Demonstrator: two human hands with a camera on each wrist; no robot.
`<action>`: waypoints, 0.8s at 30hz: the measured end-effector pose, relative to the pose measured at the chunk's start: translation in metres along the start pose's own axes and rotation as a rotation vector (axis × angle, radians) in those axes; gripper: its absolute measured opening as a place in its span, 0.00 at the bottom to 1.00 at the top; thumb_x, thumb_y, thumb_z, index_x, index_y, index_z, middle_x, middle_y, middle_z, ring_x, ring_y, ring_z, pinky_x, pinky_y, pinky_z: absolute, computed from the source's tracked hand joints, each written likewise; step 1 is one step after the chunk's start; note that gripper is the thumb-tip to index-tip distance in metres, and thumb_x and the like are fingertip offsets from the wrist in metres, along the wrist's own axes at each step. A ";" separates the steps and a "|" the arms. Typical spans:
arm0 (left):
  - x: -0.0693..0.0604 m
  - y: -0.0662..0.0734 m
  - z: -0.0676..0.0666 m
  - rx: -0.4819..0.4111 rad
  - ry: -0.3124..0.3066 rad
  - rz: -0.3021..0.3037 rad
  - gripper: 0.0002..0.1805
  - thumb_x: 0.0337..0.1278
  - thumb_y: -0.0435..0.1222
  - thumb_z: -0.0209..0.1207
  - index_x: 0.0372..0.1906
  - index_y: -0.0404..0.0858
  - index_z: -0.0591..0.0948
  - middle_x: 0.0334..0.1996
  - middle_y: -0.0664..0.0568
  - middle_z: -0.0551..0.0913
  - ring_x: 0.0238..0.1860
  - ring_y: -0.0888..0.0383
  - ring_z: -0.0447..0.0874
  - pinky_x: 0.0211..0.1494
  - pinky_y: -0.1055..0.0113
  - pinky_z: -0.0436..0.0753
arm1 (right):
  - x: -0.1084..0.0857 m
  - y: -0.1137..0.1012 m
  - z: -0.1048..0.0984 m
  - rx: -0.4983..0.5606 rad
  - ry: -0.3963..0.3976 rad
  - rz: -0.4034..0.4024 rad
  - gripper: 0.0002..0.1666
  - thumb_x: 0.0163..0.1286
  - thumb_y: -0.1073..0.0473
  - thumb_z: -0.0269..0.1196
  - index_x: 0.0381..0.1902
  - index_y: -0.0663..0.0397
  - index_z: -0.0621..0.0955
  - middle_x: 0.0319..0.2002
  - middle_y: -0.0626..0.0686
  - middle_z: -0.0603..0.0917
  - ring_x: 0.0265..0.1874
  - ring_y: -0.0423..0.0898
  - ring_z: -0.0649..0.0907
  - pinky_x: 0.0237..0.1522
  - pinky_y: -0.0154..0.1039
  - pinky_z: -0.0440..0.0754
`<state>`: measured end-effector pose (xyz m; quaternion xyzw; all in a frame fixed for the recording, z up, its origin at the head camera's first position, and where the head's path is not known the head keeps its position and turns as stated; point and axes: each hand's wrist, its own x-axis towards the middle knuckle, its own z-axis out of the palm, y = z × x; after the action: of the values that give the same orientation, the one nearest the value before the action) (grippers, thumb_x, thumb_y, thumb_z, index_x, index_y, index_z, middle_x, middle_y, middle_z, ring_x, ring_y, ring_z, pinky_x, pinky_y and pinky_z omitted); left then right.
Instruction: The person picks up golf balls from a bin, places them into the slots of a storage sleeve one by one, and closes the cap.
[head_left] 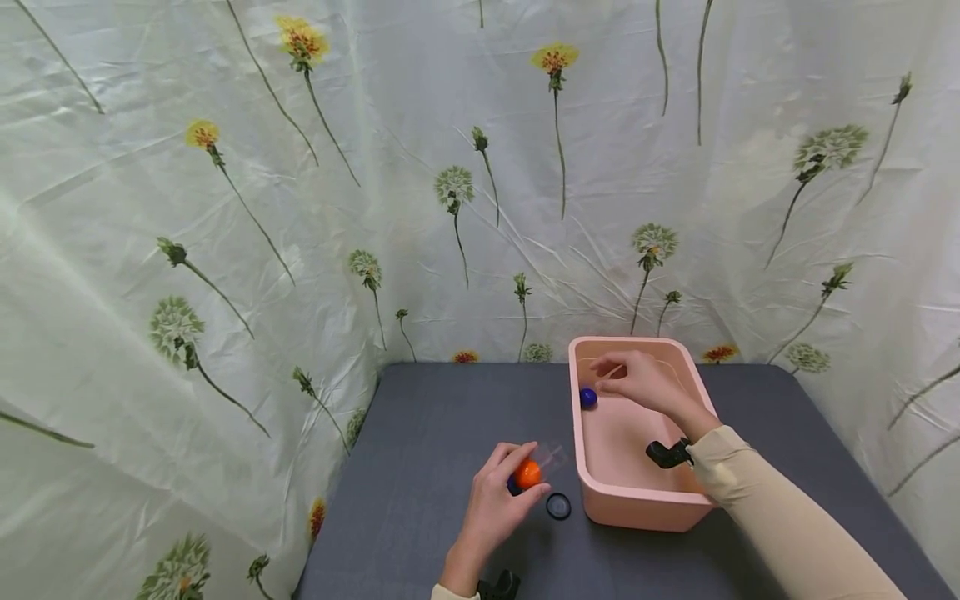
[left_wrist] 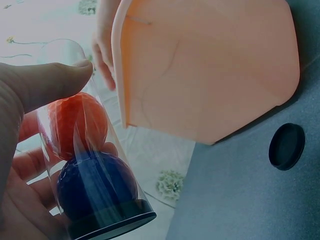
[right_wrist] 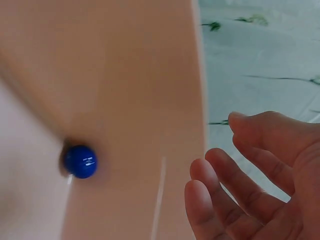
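My left hand (head_left: 498, 492) grips a clear plastic tube (left_wrist: 115, 170) with a black base. Inside it an orange ball (left_wrist: 77, 125) sits against a dark blue ball (left_wrist: 97, 185). In the head view the tube is tilted, its clear end pointing toward the pink bin (head_left: 637, 518). My right hand (head_left: 641, 383) is over the bin's interior, fingers loosely bent with nothing between them. A blue ball (right_wrist: 81, 161) lies in the bin against its left wall, a short way from the right fingertips, not touched.
A round black cap (head_left: 558, 506) lies on the dark grey table (head_left: 442, 417), between the left hand and the bin. Behind the table hangs a pale curtain (head_left: 420, 225) printed with dandelions. A small black device (head_left: 667, 454) is strapped to the right wrist.
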<state>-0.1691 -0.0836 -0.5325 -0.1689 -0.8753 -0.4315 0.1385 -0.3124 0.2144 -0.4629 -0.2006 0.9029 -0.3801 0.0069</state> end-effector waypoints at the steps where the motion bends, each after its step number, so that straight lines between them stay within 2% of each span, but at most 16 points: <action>1: 0.000 0.000 0.000 -0.002 0.001 0.001 0.31 0.53 0.44 0.77 0.64 0.52 0.83 0.51 0.57 0.83 0.47 0.63 0.84 0.54 0.68 0.88 | 0.003 0.003 0.001 -0.006 -0.005 0.000 0.20 0.70 0.57 0.70 0.58 0.56 0.85 0.50 0.58 0.89 0.48 0.54 0.87 0.48 0.48 0.87; 11: -0.002 -0.004 -0.003 -0.009 0.015 0.013 0.31 0.52 0.43 0.78 0.64 0.51 0.83 0.50 0.56 0.83 0.46 0.63 0.84 0.53 0.67 0.88 | 0.029 0.033 0.022 -0.002 -0.033 0.007 0.18 0.66 0.66 0.69 0.53 0.65 0.85 0.44 0.63 0.90 0.43 0.57 0.88 0.44 0.45 0.88; 18: -0.002 -0.005 -0.001 -0.015 0.040 0.047 0.32 0.50 0.41 0.79 0.63 0.52 0.83 0.50 0.57 0.83 0.46 0.63 0.85 0.50 0.67 0.88 | 0.042 0.054 0.034 -0.015 -0.108 -0.004 0.17 0.65 0.69 0.68 0.52 0.68 0.86 0.45 0.64 0.90 0.41 0.52 0.88 0.41 0.41 0.87; 24: -0.001 -0.004 0.000 -0.013 0.033 0.036 0.32 0.50 0.40 0.79 0.63 0.52 0.83 0.50 0.58 0.83 0.46 0.63 0.84 0.52 0.66 0.88 | 0.052 0.065 0.044 -0.007 -0.156 0.052 0.19 0.61 0.72 0.68 0.51 0.70 0.85 0.45 0.68 0.89 0.41 0.54 0.88 0.40 0.42 0.87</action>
<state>-0.1700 -0.0857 -0.5354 -0.1783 -0.8670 -0.4373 0.1593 -0.3757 0.2061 -0.5321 -0.2062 0.9058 -0.3601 0.0862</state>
